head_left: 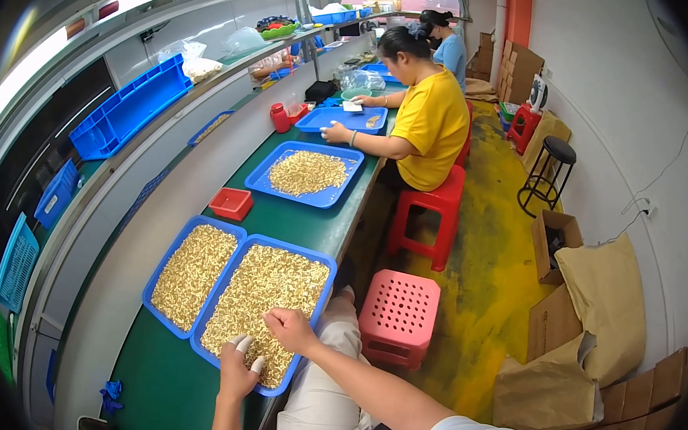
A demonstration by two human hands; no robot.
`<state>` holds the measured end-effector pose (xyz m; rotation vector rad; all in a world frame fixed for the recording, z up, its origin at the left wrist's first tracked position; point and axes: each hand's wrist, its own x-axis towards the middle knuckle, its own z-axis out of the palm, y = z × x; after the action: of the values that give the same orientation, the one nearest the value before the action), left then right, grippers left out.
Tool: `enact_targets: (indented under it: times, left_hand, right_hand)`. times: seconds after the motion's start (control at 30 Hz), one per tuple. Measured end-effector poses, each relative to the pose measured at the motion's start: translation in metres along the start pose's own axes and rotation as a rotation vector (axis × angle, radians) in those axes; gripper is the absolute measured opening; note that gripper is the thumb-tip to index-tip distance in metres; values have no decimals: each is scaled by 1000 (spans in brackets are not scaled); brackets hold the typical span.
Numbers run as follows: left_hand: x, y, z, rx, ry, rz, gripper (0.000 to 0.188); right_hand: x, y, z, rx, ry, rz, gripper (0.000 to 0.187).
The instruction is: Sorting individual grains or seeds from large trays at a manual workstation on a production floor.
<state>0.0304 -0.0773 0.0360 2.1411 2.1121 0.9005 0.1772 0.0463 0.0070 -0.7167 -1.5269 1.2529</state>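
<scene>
A blue tray (331, 272) filled with small gold-coloured pieces (261, 289) lies in front of me on the green bench. At its near end rests my left hand (240, 368), fingers apart over the pieces, with white covers on some fingertips. My right hand (293, 330) is above the same tray, nearer its right side, with the fingers curled and pressed together. Whatever it pinches is too small or hidden to make out. Against the left side of this tray sits a second blue tray (150, 285), also full of the gold-coloured pieces.
Beyond stand a small red box (231, 204) and another blue tray (354, 158) of pieces. A co-worker in yellow (433, 133) sits farther along the bench; another person in blue (454, 54) is behind. A pink stool (400, 308), cardboard and brown paper (604, 292) are on my right.
</scene>
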Motion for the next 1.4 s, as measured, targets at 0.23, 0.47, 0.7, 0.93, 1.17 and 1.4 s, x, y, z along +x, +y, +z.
enact_targets:
  times: [0.23, 0.47, 0.7, 0.93, 1.17, 1.4]
  left_hand:
    - [17, -1, -6, -53, -200, -97, 34]
    - [28, -26, 7, -159, -87, -180, 12]
    - [45, -38, 35, -595, 160, -302, 8]
    - [50, -32, 37, -1137, 275, -534, 11]
    - [41, -27, 35, -1181, 254, -543, 15]
    - [37, -36, 36, -1294, 161, -473, 12]
  right_hand:
    - [3, -1, 1, -54, -105, 65, 33]
    - [15, 4, 18, -1, -152, 130, 32]
    - [15, 13, 12, 159, -82, 180, 29]
    - [10, 12, 8, 58, -15, 122, 29]
    - [9, 8, 6, -17, -89, 157, 32]
    - [8, 3, 8, -2, -127, 136, 31]
